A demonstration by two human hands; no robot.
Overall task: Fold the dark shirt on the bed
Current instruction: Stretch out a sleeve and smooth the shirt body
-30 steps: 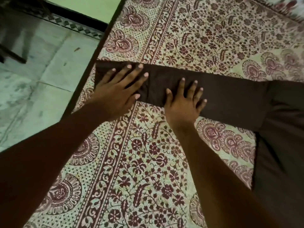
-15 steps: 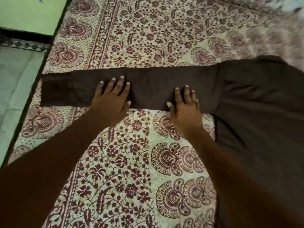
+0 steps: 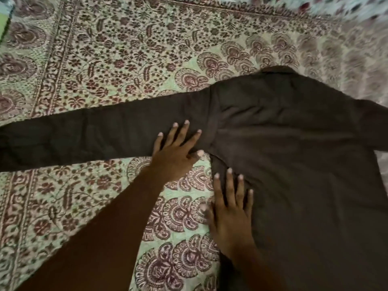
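Dark shirt [image 3: 294,143] flat on patterned bedspread [image 3: 105,59], both hands' fingers [image 3: 184,131] spread, holding nothing

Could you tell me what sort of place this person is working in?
Probably a bedroom at home. A floral block-print bedspread covers the whole surface, a dark shirt lies spread on it, and both bare hands press it flat, the left hand on the sleeve, the right hand on the body.

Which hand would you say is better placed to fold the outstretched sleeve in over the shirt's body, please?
Probably the left hand: it lies flat on the sleeve near the shoulder seam. The right hand rests flat on the side edge of the dark shirt, placed to pin the body.
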